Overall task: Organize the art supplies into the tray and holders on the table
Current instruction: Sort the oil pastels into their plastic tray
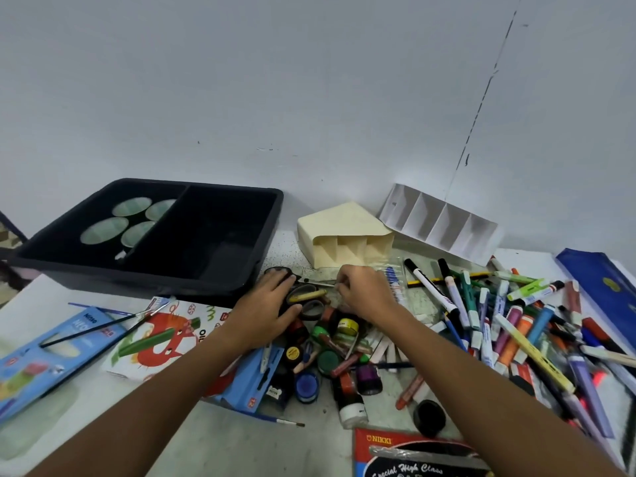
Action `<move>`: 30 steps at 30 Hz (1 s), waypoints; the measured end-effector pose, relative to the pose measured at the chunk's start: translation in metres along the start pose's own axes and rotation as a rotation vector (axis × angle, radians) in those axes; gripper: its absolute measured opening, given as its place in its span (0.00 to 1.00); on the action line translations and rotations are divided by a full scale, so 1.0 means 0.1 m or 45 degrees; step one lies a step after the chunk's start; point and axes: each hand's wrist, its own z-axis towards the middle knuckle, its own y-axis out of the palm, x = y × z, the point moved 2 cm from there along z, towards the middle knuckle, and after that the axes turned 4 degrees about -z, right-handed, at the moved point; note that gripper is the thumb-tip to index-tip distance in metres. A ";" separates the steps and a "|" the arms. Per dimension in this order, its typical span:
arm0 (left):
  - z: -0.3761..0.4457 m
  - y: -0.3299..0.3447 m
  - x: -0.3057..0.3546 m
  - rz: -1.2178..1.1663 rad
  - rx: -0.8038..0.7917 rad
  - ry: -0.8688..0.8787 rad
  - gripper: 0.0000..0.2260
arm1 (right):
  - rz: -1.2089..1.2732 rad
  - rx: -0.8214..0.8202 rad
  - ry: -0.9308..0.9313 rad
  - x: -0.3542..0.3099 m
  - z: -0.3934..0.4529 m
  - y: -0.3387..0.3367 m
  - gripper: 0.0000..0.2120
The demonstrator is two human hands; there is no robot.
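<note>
- At the table's centre, both hands work over a heap of small paint pots (339, 352) and crayons.
- The left hand (272, 301) lies on the black handles of a pair of scissors (303, 294), fingers bent over the loops; whether it truly grips them I cannot tell.
- The right hand (364, 292) is curled, fingertips drawn together near the scissor blade at its 9 o'clock — what it pinches is too small to make out.
- At 10 o'clock from the hands sits the black tray (265, 242), split in two; four pale round cups (132, 206) stand in its left compartment.
- At 12 o'clock a cream holder (344, 225) lies tipped on its side, and a white divided holder (440, 222) leans against the wall at 1 o'clock.
- At 3 o'clock a sprawl of markers (509, 321) and pens spreads across the table (206, 438).
- At 8 o'clock lie a red-and-white crayon box (155, 342), a blue box (51, 359) and a thin paintbrush (103, 327) — all outside the tray.
</note>
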 end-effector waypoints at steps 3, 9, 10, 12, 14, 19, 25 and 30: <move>-0.04 -0.01 0.08 0.000 0.009 0.174 0.24 | 0.032 0.029 -0.121 0.01 0.03 0.00 0.10; 0.03 0.01 0.06 0.097 -0.100 -0.056 0.29 | -0.328 -0.130 -0.285 0.12 0.12 0.03 0.13; 0.05 0.00 0.06 0.038 -0.106 -0.100 0.32 | -0.308 -0.132 -0.300 0.14 0.14 0.03 0.13; 0.11 0.01 0.07 -0.049 -0.104 -0.181 0.37 | -0.245 -0.157 -0.353 0.17 0.19 0.02 0.15; 0.18 0.02 0.10 -0.077 -0.048 -0.250 0.37 | -0.181 -0.195 -0.380 0.18 0.22 0.01 0.16; 0.25 -0.02 0.11 -0.191 0.071 -0.318 0.33 | -0.030 -0.227 -0.362 0.24 0.26 0.03 0.18; 0.35 0.00 0.18 -0.115 -0.039 -0.173 0.35 | 0.225 -0.163 -0.380 0.21 0.27 0.01 0.20; 0.37 -0.03 0.17 -0.175 -0.027 -0.086 0.36 | 0.584 -0.224 -0.396 0.08 0.24 0.01 0.17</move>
